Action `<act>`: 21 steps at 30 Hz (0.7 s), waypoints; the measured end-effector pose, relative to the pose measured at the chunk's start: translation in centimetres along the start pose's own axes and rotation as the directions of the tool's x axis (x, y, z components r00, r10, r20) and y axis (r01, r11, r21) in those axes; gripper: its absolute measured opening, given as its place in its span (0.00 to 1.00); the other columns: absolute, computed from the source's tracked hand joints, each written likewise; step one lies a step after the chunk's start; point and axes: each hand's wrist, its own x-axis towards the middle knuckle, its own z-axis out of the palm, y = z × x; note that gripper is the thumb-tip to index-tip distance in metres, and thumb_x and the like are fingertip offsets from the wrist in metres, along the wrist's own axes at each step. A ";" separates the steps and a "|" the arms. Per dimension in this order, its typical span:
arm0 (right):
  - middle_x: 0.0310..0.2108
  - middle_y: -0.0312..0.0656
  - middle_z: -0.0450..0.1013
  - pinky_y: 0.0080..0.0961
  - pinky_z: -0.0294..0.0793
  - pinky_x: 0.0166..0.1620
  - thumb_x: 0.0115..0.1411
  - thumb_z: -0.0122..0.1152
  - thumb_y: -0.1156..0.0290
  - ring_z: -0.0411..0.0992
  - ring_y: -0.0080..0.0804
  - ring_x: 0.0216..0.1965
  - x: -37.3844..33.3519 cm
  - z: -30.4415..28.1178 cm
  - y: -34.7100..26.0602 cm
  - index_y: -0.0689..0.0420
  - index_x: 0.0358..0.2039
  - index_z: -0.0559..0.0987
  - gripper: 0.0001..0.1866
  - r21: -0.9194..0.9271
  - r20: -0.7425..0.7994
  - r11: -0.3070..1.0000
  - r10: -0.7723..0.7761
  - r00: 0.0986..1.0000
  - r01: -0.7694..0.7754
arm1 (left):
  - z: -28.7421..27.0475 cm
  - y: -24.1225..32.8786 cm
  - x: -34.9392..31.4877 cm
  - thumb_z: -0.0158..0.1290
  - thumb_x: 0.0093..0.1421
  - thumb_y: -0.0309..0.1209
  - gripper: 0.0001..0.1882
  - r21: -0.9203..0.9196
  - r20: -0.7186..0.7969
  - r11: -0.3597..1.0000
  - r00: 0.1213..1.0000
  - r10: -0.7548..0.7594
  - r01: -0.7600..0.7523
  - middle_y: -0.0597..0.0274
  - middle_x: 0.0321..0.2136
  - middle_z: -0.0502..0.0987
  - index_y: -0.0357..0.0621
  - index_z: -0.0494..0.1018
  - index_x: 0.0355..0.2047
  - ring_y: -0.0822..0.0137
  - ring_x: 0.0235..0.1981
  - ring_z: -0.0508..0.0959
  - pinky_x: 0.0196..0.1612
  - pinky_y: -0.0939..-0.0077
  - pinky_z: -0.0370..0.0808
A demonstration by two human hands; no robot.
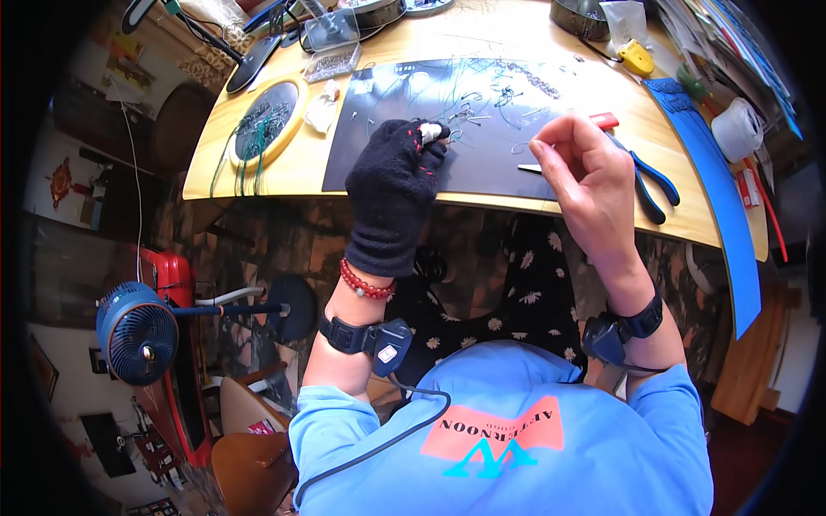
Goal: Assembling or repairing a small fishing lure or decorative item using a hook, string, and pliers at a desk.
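Hands meet over a dark mat [482,163] on a wooden counter [284,163]. The left hand [391,193], in a black fingerless glove with a red bead bracelet [365,284] at the wrist, curls its taped fingertips [430,132] narrowly around a bit of thin wire [453,135] just above the mat. The right hand [585,176], bare, is closed with thumb and forefinger pinched together on something too fine to make out, likely the same wire. Blue-handled pliers [650,185] lie on the counter just beside the right hand, and a small metal blade [530,168] rests on the mat beneath it. More wire pieces [482,107] are scattered across the mat. A round tray [267,120] of green wire sits to the left, well apart from both hands.
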 end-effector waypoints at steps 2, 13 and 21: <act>0.14 0.33 0.68 0.19 0.58 0.21 0.59 0.62 0.79 0.63 0.15 0.16 -0.3 0.1 0.3 0.61 0.28 0.75 0.04 0.017 0.015 1.000 0.024 1.000 -0.025 | 0.2 -0.5 0.1 0.61 0.54 0.18 0.10 0.024 0.006 1.000 1.000 -0.010 0.010 0.57 0.32 0.81 0.38 0.80 0.37 0.64 0.34 0.82 0.39 0.75 0.77; 0.13 0.33 0.67 0.16 0.57 0.20 0.59 0.61 0.81 0.63 0.13 0.15 -0.7 1.0 0.8 0.61 0.28 0.74 0.05 0.084 0.065 0.992 0.087 0.994 -0.092 | 0.1 -0.9 0.7 0.62 0.57 0.19 0.13 -0.182 0.023 0.947 0.964 -0.264 0.264 0.63 0.36 0.82 0.38 0.78 0.43 0.75 0.37 0.79 0.43 0.79 0.75; 0.13 0.33 0.67 0.16 0.58 0.20 0.59 0.61 0.82 0.63 0.13 0.15 -0.7 1.0 1.1 0.61 0.29 0.74 0.05 0.047 0.085 0.998 0.047 0.995 -0.052 | 0.1 -1.0 1.5 0.61 0.57 0.20 0.18 -0.274 0.040 0.911 0.951 -0.308 0.307 0.64 0.32 0.81 0.39 0.75 0.48 0.73 0.34 0.78 0.42 0.79 0.75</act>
